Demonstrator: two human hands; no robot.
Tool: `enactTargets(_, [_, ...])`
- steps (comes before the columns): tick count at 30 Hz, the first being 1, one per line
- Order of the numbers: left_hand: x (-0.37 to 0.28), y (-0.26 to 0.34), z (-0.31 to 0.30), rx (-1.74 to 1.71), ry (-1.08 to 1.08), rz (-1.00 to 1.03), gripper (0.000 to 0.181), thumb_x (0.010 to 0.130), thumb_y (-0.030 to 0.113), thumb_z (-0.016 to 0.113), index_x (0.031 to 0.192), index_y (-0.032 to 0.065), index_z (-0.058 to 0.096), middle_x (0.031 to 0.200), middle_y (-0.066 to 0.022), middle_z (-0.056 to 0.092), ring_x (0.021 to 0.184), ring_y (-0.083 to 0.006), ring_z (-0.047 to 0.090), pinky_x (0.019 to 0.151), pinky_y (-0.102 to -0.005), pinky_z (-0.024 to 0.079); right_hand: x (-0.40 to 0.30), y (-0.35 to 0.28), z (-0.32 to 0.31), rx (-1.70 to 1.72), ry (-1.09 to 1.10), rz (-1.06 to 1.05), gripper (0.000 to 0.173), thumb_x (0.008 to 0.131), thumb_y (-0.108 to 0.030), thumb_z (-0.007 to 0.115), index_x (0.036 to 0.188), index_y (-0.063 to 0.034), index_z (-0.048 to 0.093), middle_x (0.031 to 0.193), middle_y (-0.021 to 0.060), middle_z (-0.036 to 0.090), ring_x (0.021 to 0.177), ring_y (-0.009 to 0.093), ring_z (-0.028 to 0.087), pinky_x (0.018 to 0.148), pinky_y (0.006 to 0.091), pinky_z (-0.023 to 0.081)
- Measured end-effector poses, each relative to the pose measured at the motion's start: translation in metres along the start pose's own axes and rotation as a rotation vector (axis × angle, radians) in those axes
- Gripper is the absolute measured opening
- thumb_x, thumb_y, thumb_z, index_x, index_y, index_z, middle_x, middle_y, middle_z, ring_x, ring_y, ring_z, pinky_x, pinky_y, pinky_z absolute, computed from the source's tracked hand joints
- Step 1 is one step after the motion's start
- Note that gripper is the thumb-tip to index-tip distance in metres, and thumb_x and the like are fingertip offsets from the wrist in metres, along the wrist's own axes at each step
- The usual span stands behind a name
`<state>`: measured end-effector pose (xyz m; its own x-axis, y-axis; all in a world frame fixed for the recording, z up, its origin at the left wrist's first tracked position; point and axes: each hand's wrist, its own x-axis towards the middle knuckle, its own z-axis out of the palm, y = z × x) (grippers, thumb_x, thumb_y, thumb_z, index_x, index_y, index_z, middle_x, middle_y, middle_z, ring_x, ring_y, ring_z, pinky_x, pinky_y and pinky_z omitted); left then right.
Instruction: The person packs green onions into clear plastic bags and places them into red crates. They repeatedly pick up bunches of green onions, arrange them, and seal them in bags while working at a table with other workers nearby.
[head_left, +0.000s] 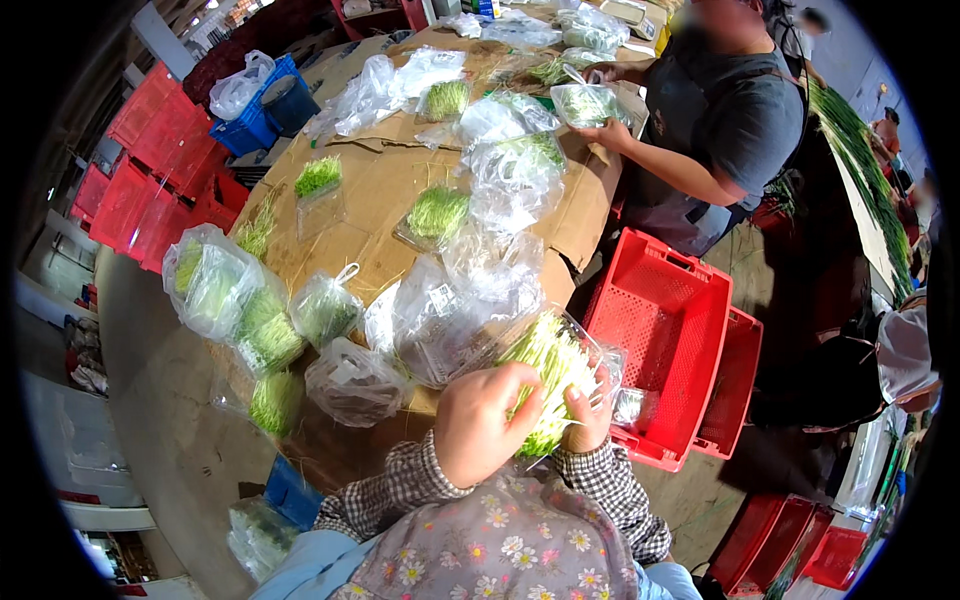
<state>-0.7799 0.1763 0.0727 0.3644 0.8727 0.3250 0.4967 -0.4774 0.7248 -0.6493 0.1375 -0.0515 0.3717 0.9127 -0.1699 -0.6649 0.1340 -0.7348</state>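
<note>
A thick bundle of pale green sprouts (553, 367) is held close in front of me, with a clear plastic tray (576, 324) showing at its far edge. My left hand (484, 427) has its fingers curled against the bundle's left side. On the other side, my right hand (589, 420) grips it, with the thumb across the stems. Clear plastic bags (442, 315) lie on the table just beyond my left hand. A bagged pack of sprouts (326, 311) and a crumpled clear bag (356, 382) sit to its left.
Cardboard (367, 225) covers the table, with several sprout packs on it, including one tray of sprouts (435, 214). A red plastic crate (652, 337) stands at my right. Across the table, a co-worker (720, 120) holds a bagged pack (589, 105). Stacked red crates (161, 165) stand far left.
</note>
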Motion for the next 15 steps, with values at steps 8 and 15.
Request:
enactTargets(8, [0.002, 0.003, 0.003, 0.136, -0.086, -0.121, 0.013, 0.076, 0.013, 0.07, 0.082, 0.0045, 0.062, 0.063, -0.0104, 0.058, 0.052, -0.0238, 0.057, 0.047, -0.0334, 0.042, 0.0, 0.005, -0.003, -0.107, -0.019, -0.052, 0.067, 0.071, -0.009, 0.071, 0.129, 0.001, 0.039, 0.119, 0.0115, 0.047, 0.109, 0.021, 0.047, 0.095, 0.0336, 0.038])
enactTargets(15, [0.003, -0.001, 0.002, 0.177, -0.126, -0.233, 0.015, 0.075, 0.015, 0.07, 0.082, 0.0039, 0.062, 0.066, -0.0115, 0.061, 0.055, -0.0245, 0.06, 0.049, -0.033, 0.045, -0.002, -0.003, 0.005, -0.174, -0.029, -0.043, 0.067, 0.071, -0.009, 0.071, 0.129, 0.0011, 0.038, 0.118, 0.0109, 0.047, 0.108, 0.02, 0.047, 0.094, 0.0331, 0.039])
